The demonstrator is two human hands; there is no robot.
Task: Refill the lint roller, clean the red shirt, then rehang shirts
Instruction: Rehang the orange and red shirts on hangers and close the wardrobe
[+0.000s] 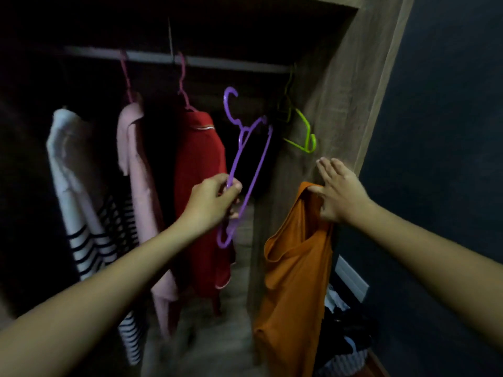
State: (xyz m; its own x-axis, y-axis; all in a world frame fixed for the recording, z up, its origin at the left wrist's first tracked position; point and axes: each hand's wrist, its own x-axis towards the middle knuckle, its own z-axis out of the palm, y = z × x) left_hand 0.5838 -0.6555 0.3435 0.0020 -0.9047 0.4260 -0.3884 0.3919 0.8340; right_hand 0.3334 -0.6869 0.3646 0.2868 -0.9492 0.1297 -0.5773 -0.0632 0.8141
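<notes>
In front of an open wardrobe, my left hand (215,198) grips a purple plastic hanger (251,156) by one arm, its hook pointing up and below the rail (206,61). My right hand (337,191) pinches the top edge of an orange sleeveless shirt (294,284), which hangs down from my thumb and fingers while the other fingers stay spread. The red shirt (200,191) hangs on a pink hanger from the rail, just left of the purple hanger. No lint roller is visible.
A pink shirt (136,159) and a white-and-striped garment (81,202) hang further left on the rail. A green hanger (306,134) hangs empty at the rail's right end beside the wooden side panel (348,99). A pile of clothes (345,336) lies at lower right against a dark wall.
</notes>
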